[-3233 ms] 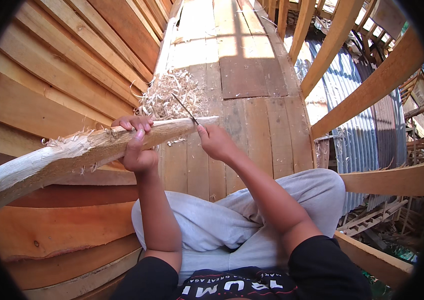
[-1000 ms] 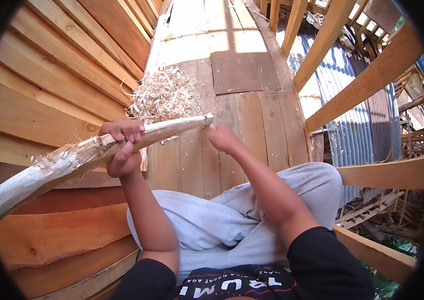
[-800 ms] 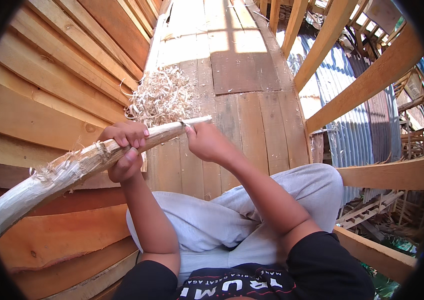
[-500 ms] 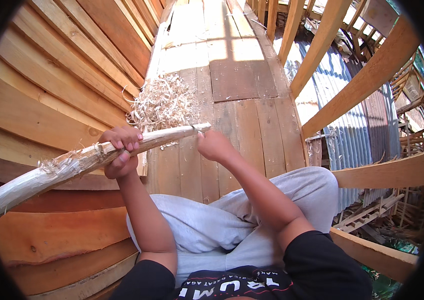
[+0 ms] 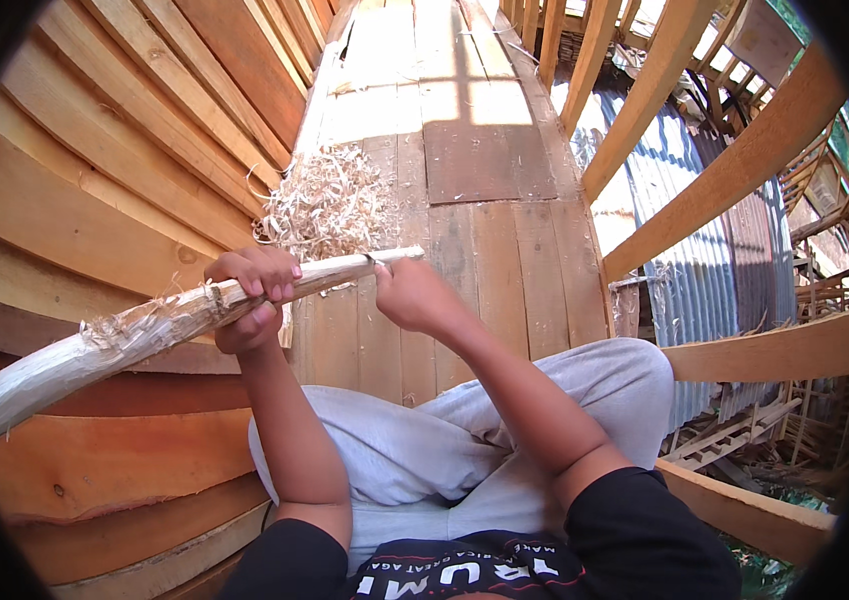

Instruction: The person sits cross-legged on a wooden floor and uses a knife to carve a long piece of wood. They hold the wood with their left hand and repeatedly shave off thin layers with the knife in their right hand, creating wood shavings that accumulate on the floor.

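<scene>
A long, pale wooden pole (image 5: 55,375), stripped of bark and rough with loose curls, slants from the left edge up to the middle. My left hand (image 5: 253,290) is wrapped around it partway along, thumb below and fingers over the top. Close to its thinner far end, my right hand (image 5: 413,293) is closed in a fist against the wood. A small dark blade (image 5: 371,258), apparently of a knife, crosses the pole beside the right thumb; its handle is hidden in the fist. Just beyond the pole lies a heap of curled wood shavings (image 5: 330,200).
I sit cross-legged on a plank floor (image 5: 493,270). Stacked or upright boards (image 5: 95,190) line the left side. Wooden railing slats (image 5: 645,110) run along the right, with corrugated metal sheets (image 5: 710,230) beyond and below. Sunlight falls on the far floor.
My right hand and the dark blade have slid a little leftward along the pole, toward my left hand. The left hand keeps its grip, with the pole nearly still.
</scene>
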Demonstrator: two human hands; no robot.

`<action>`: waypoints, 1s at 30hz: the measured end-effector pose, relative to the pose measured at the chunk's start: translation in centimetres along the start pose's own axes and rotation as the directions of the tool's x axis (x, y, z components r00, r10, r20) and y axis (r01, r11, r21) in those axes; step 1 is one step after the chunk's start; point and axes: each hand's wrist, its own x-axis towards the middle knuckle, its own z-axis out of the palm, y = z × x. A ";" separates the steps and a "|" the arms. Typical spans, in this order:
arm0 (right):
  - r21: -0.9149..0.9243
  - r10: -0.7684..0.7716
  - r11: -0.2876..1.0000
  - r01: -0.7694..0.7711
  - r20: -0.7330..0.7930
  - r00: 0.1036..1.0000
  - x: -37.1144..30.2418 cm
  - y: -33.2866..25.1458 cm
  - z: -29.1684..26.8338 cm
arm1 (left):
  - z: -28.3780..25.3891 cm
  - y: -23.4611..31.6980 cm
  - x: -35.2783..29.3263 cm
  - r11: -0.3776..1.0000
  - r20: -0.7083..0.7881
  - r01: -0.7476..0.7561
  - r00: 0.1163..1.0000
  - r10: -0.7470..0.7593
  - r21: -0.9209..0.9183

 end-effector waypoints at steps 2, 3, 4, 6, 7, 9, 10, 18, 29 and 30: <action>-0.036 0.068 0.997 -0.070 -0.052 0.996 3.0 4.5 1.4 | 0.0 -0.6 0.2 1.000 0.009 -0.005 1.000 0.005 -0.017; 0.070 0.155 0.985 -0.155 0.011 0.988 3.1 4.9 1.1 | -0.3 -0.6 0.1 1.000 0.002 -0.009 1.000 0.009 -0.021; 0.170 0.234 0.955 -0.244 0.081 0.969 3.1 5.4 0.7 | -0.5 -0.6 0.0 1.000 -0.003 -0.012 1.000 0.012 -0.026; 0.139 0.218 0.963 -0.233 0.111 0.970 2.9 4.7 0.6 | -0.8 -0.7 0.1 1.000 -0.010 -0.017 1.000 0.017 -0.025; 0.010 0.125 0.992 -0.127 0.085 0.988 1.9 3.0 0.7 | -0.8 -0.6 0.0 1.000 -0.018 -0.017 1.000 0.016 -0.013; -0.107 0.029 0.994 -0.023 0.060 0.998 0.4 0.2 0.7 | -0.7 -0.3 -0.1 1.000 -0.024 -0.018 1.000 0.018 0.002; -0.092 0.038 0.995 -0.033 0.050 0.998 -0.4 -0.7 0.7 | -0.4 -0.3 -0.1 1.000 -0.025 -0.017 1.000 0.017 0.001; 0.123 0.275 0.950 -0.286 0.099 0.956 4.6 7.5 2.1 | 0.2 -0.9 0.7 1.000 0.012 -0.019 1.000 0.019 0.003; 0.245 0.196 0.946 -0.212 0.088 0.977 4.8 6.2 3.0 | -0.6 -0.7 -0.1 0.999 -0.203 -0.012 0.979 0.021 0.049; 0.208 0.079 0.975 -0.081 0.020 0.997 3.5 4.1 2.6 | -0.7 -0.6 -0.2 0.997 -0.247 0.002 0.969 0.016 0.074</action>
